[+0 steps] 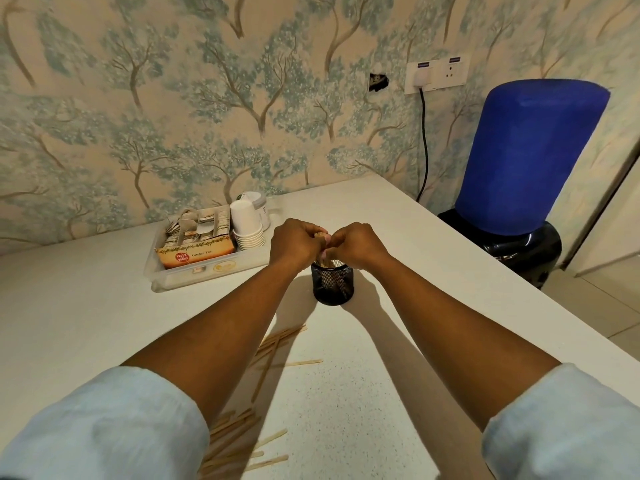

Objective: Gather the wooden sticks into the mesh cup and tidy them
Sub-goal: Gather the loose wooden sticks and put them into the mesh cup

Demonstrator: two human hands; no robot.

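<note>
A black mesh cup [332, 285] stands upright on the white counter, with wooden sticks inside it. Both hands meet just above its rim. My left hand [294, 242] and my right hand [356, 245] are closed around the tops of a bundle of wooden sticks [321, 233] that stands in the cup. Loose wooden sticks [277, 344] lie flat on the counter between my forearms, and more loose sticks [242, 441] lie near the front edge, partly hidden under my left arm.
A clear tray [180, 284] left of the cup holds a ginger tea box [195, 256], tea bags, stacked paper cups [247, 226] and a jar. A blue-covered water dispenser [526, 161] stands past the counter's right edge. A black cable hangs from a wall socket [436, 74].
</note>
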